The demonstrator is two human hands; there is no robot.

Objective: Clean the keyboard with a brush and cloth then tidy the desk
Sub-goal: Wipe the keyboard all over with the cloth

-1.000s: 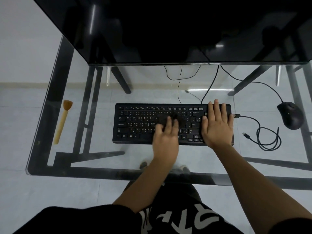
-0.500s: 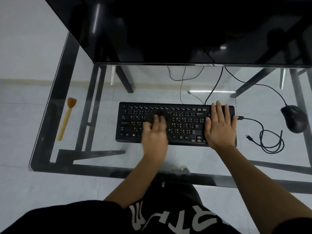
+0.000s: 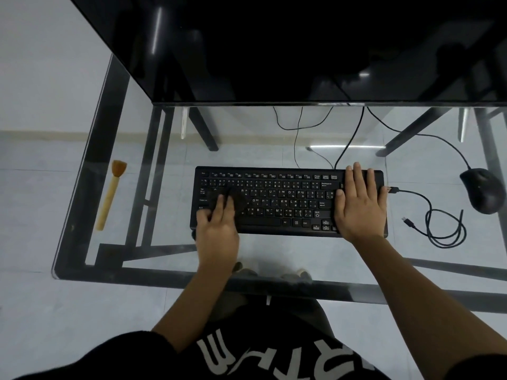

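A black keyboard lies in the middle of the glass desk. My left hand presses a dark cloth flat onto the keyboard's left keys. The cloth is mostly under my fingers and blends with the keys. My right hand lies flat with fingers spread on the keyboard's right end, holding nothing. A wooden-handled brush with tan bristles lies alone near the desk's left edge, bristles pointing away from me.
A black mouse sits at the far right. A loose coiled black cable lies right of the keyboard. A large dark monitor stands behind the keyboard. Cables run under it. Desk frame bars and my feet show through the glass.
My left hand has slid the cloth from the keyboard's middle to its left end. My right hand has stayed on the right end.
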